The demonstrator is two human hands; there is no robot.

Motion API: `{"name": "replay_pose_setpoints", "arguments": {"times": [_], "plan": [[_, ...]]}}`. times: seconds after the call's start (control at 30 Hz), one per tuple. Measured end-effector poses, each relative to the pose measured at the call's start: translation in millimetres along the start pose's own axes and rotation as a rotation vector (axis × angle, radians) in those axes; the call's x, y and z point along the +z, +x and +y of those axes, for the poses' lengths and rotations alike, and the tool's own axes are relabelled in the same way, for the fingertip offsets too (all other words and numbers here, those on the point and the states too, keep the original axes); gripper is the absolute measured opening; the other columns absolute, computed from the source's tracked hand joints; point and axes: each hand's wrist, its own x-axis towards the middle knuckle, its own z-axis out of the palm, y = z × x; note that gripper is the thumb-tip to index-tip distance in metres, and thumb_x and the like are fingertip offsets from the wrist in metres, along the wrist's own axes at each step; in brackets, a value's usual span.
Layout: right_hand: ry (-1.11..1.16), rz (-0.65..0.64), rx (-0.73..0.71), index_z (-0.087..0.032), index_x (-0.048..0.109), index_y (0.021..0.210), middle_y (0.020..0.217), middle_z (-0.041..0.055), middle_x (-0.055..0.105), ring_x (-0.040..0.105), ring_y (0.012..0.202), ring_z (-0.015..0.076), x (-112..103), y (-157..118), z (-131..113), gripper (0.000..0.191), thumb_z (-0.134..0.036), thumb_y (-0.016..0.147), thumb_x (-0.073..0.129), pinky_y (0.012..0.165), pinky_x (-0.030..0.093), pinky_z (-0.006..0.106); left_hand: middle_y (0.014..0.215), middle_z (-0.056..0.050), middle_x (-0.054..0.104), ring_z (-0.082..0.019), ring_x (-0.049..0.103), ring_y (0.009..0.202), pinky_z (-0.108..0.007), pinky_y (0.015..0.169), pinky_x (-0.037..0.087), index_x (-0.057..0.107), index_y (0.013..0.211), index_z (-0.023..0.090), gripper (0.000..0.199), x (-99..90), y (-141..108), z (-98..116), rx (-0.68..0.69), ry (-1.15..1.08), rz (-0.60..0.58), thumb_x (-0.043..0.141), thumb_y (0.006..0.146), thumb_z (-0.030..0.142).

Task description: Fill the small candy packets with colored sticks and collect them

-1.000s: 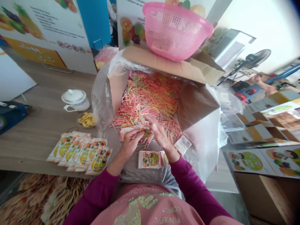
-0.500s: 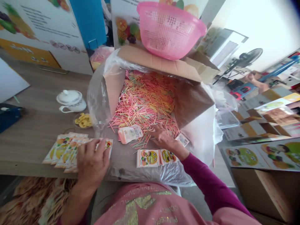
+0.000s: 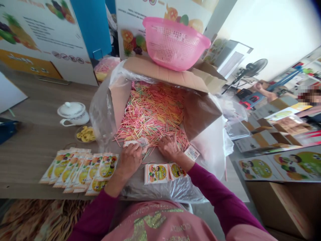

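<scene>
Wood-grain tabletop (image 3: pixel 30 160) under us, fruit posters (image 3: pixel 42 36) behind it, and a pedestal fan (image 3: pixel 255 67) off to the right! From the head camera, the left hand (image 3: pixel 129 161) is closed around a small wad of paper packets (image 3: pixel 133 143), pinching it right at the edge of the heap. The right hand (image 3: pixel 169 147) is open, fingers lightly curled and resting on the coloured sticks (image 3: pixel 150 113), and those sticks fill a cardboard box (image 3: pixel 165 75) lined with clear plastic (image 3: pixel 101 117). A small packet (image 3: pixel 192 153) lies just beside that right hand, and two printed cartoon packets (image 3: pixel 156 174) sit on the plastic below it. Over on the table, a fanned row of orange packets (image 3: pixel 80 170), a white lidded pot (image 3: pixel 72 113), and yellow pieces in a small dish (image 3: pixel 85 134). Up on the box flap, a pink plastic basket (image 3: pixel 174 43)!
</scene>
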Motion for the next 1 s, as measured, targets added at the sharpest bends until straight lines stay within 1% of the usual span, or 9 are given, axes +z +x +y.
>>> {"name": "replay_pose_setpoints", "arguments": {"times": [0.13, 0.23, 0.3, 0.4, 0.5, 0.63, 0.73, 0.87, 1.0], "plan": [[0.046, -0.003, 0.196, -0.014, 0.076, 0.106, 0.114, 0.0193, 0.072, 0.059, 0.115, 0.0355, -2, 16, 9, 0.033, -0.022, 0.102, 0.044, 0.098, 0.042, 0.058, 0.085, -0.010, 0.069, -0.028, 0.064, 0.088, -0.040, 0.078, 0.042, 0.069, 0.081, 0.020, 0.017, 5.9, -2, -2, -0.017, 0.008, 0.052, 0.057, 0.091, 0.015], [0.068, 0.006, 0.288, -0.014, 0.076, 0.107, 0.113, 0.0197, 0.074, 0.062, 0.112, 0.0352, -7, 24, 22, 0.029, -0.022, 0.099, 0.049, 0.099, 0.043, 0.057, 0.083, -0.010, 0.069, -0.027, 0.064, 0.086, -0.039, 0.077, 0.042, 0.069, 0.078, 0.020, 0.021, 5.2, -1, 0, -0.036, 0.010, 0.070, 0.056, 0.095, 0.020], [0.065, 0.052, 0.323, -0.016, 0.073, 0.116, 0.120, 0.0202, 0.072, 0.061, 0.118, 0.0364, -8, 25, 30, 0.029, -0.026, 0.097, 0.055, 0.101, 0.044, 0.057, 0.089, -0.011, 0.071, -0.027, 0.065, 0.089, -0.040, 0.079, 0.042, 0.071, 0.086, 0.019, 0.020, 1.7, 1, 4, -0.040, 0.011, 0.068, 0.056, 0.097, 0.023], [0.051, 0.091, 0.370, -0.017, 0.065, 0.134, 0.136, 0.0206, 0.066, 0.055, 0.130, 0.0383, -5, 25, 38, 0.043, -0.033, 0.094, 0.061, 0.105, 0.045, 0.057, 0.095, -0.012, 0.073, -0.029, 0.066, 0.093, -0.042, 0.082, 0.043, 0.073, 0.095, 0.018, 0.023, -5.5, 4, 10, -0.061, 0.022, 0.013, 0.053, 0.101, 0.026], [0.014, 0.057, 0.395, -0.016, 0.069, 0.127, 0.134, 0.0227, 0.066, 0.054, 0.129, 0.0412, -1, 30, 39, 0.038, -0.033, 0.094, 0.060, 0.100, 0.048, 0.059, 0.095, -0.012, 0.072, -0.031, 0.066, 0.095, -0.044, 0.082, 0.044, 0.073, 0.089, 0.017, 0.031, -10.5, 8, 14, -0.097, 0.036, -0.064, 0.048, 0.104, 0.027], [-0.058, 0.042, 0.424, -0.011, 0.074, 0.111, 0.121, 0.0264, 0.069, 0.058, 0.116, 0.0434, 3, 44, 37, 0.030, -0.019, 0.091, 0.053, 0.089, 0.051, 0.063, 0.097, -0.013, 0.073, -0.031, 0.067, 0.098, -0.045, 0.083, 0.046, 0.074, 0.090, 0.017, 0.030, -11.5, 9, 15, -0.116, 0.029, -0.112, 0.048, 0.103, 0.026], [-0.059, 0.086, 0.433, -0.009, 0.072, 0.122, 0.124, 0.0282, 0.068, 0.058, 0.119, 0.0434, 10, 49, 38, 0.039, -0.015, 0.091, 0.048, 0.096, 0.047, 0.064, 0.098, -0.012, 0.073, -0.030, 0.068, 0.098, -0.043, 0.083, 0.047, 0.075, 0.095, 0.018, 0.024, -10.7, 10, 15, -0.124, 0.031, -0.127, 0.051, 0.100, 0.021], [0.025, 0.194, 0.368, -0.007, 0.060, 0.142, 0.131, 0.0297, 0.066, 0.056, 0.128, 0.0421, 18, 43, 49, 0.050, -0.025, 0.098, 0.046, 0.107, 0.042, 0.064, 0.099, -0.013, 0.073, -0.030, 0.068, 0.097, -0.043, 0.084, 0.048, 0.075, 0.100, 0.018, 0.028, -10.9, 11, 15, -0.152, 0.021, -0.123, 0.048, 0.102, 0.026], [0.217, 0.179, 0.416, -0.006, 0.062, 0.137, 0.117, 0.0291, 0.071, 0.066, 0.118, 0.0376, 15, 47, 72, 0.046, -0.031, 0.101, 0.050, 0.103, 0.049, 0.053, 0.100, -0.012, 0.074, -0.029, 0.069, 0.100, -0.041, 0.085, 0.049, 0.076, 0.097, 0.018, 0.029, -12.1, 10, 12, -0.185, -0.031, -0.115, 0.048, 0.102, 0.024]]}}
